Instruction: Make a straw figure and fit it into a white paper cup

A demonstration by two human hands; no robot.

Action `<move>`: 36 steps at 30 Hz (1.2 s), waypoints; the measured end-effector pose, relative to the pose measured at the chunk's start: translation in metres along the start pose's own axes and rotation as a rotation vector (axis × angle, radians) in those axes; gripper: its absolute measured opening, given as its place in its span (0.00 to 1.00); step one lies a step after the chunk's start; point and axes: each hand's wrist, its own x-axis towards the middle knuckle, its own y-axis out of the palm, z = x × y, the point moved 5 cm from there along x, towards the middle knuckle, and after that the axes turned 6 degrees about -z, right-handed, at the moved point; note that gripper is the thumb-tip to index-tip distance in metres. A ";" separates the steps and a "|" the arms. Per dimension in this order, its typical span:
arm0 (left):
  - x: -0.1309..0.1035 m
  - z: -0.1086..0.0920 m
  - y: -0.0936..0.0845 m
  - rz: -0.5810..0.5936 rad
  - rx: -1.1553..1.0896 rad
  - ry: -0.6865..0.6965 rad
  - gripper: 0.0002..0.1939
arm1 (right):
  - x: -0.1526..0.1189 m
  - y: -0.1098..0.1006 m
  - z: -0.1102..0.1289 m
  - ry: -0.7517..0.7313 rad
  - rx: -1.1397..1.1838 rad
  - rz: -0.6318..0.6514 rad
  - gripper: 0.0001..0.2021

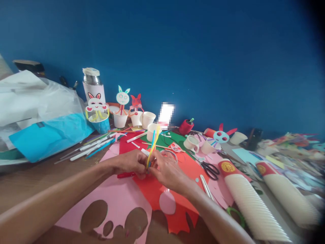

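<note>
My left hand (pixel 135 162) is closed, its fingertips pinching the lower end of a yellow strip (pixel 153 146) that stands up and bends at the top. A thin blue strip (pixel 153 136) rises beside it. From the other side my right hand (pixel 167 169) meets the left, its fingers closed at the same lower end. Whether the strips are straws or paper I cannot tell. Under both hands lie sheets of orange paper (pixel 182 169) and pink paper (pixel 114 200) with cut-out holes. A white paper cup (pixel 151 132) stands just behind the strips.
Paper rabbit figures (pixel 123 98) stand in cups at the back left, near a thermos (pixel 93 84). Black-handled scissors (pixel 210 169), a white mug (pixel 191 144) and stacked paper cups (pixel 254 206) lie to the right. Markers (pixel 93 144) and a plastic bag (pixel 58 98) occupy the left.
</note>
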 end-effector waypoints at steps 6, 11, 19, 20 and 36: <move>0.000 0.002 0.001 0.014 0.005 -0.010 0.08 | 0.001 -0.002 0.000 0.032 0.070 0.061 0.07; 0.001 0.003 0.001 0.014 0.013 0.011 0.09 | 0.001 -0.002 -0.003 0.072 0.156 0.052 0.09; 0.003 0.004 0.001 -0.042 0.025 0.029 0.11 | 0.000 -0.001 -0.002 0.120 0.072 0.000 0.09; 0.003 0.004 0.001 -0.041 0.026 0.031 0.11 | 0.000 -0.001 -0.001 0.125 0.057 0.001 0.09; 0.006 0.009 0.001 -0.093 0.210 0.087 0.07 | 0.003 0.003 -0.010 0.140 0.196 0.033 0.09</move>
